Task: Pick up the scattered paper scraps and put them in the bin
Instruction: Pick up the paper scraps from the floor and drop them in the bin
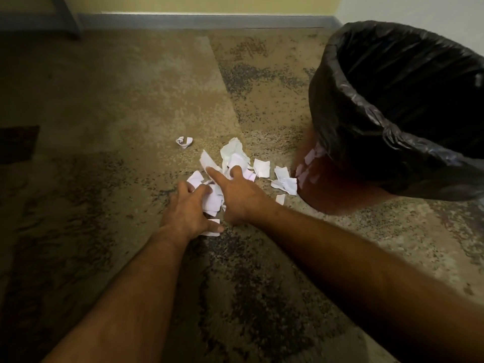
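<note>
Several white paper scraps (235, 158) lie in a loose heap on the carpet at the centre. One curled scrap (184, 142) sits apart to the upper left. More scraps (285, 183) lie to the right, near the bin's base. My left hand (187, 210) lies over the near side of the heap, fingers bent around some scraps (213, 201). My right hand (237, 191) reaches across the heap with its fingers stretched out, touching the paper. The bin (340, 179) stands at the right, lined with a black bag (403, 142).
Speckled beige and dark carpet (131, 100) covers the floor. A grey baseboard (209, 20) runs along the far wall. A grey furniture leg (69, 15) stands at the top left. A dark patch (18, 142) lies at the left edge.
</note>
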`<action>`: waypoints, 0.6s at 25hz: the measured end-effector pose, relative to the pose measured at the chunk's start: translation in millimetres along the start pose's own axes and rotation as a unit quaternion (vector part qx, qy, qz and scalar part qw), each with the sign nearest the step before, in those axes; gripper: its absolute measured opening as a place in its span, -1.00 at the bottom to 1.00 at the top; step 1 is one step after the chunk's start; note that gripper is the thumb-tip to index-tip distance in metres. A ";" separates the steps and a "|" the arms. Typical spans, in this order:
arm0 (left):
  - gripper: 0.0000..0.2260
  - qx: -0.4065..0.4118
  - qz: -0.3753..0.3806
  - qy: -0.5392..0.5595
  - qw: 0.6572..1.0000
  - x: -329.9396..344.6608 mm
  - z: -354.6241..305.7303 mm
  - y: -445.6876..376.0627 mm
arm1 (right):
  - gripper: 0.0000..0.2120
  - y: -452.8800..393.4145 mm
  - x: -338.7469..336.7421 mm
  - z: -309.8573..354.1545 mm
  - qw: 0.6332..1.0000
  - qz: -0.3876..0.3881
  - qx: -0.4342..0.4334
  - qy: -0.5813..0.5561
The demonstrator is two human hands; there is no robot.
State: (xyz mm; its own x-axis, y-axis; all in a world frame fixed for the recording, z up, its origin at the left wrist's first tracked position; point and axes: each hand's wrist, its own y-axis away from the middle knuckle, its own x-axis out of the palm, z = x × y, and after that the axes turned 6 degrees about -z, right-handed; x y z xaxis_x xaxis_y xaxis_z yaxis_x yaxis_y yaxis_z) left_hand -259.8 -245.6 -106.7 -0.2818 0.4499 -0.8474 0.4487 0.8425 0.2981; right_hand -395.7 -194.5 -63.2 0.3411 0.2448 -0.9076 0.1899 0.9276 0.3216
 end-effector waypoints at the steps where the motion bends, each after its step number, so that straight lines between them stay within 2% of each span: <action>1: -0.14 0.002 -0.003 0.006 1.000 0.4 1.4 0.4 | 0.06 -4.1 6.5 3.2 1.000 0.017 0.002 0.010; 2: -0.19 0.002 -0.008 0.012 1.000 0.7 2.7 0.5 | 0.02 -8.4 11.2 5.0 0.999 0.028 0.006 0.018; 4: -0.30 0.002 -0.016 0.019 1.000 2.3 4.8 0.2 | -0.19 -14.8 12.9 6.3 0.999 0.031 0.014 0.014; 6: -0.47 0.003 -0.035 0.042 0.998 5.6 6.1 -0.9 | -0.42 -17.4 10.1 5.0 1.000 0.009 0.028 -0.001; 8: -0.64 -0.003 -0.063 0.072 0.995 6.5 6.4 -2.7 | -0.55 -15.2 7.8 3.6 0.999 -0.019 0.038 0.002; 12: -0.81 -0.024 -0.102 0.060 0.993 0.7 0.8 -4.6 | -0.63 -6.5 8.9 2.3 0.998 -0.043 0.042 -0.007; 15: -0.84 -0.006 -0.117 0.020 0.993 -2.0 -4.4 -2.1 | -0.64 -1.1 6.6 -0.5 0.997 -0.061 0.048 -0.013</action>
State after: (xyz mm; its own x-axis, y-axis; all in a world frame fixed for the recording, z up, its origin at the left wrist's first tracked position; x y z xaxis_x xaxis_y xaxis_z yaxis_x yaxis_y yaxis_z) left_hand -263.9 -246.9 -103.7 -0.4111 0.2524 -0.8760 0.3569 0.9288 0.1002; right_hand -394.1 -193.7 -69.7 0.3341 0.1231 -0.9345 0.3176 0.9188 0.2346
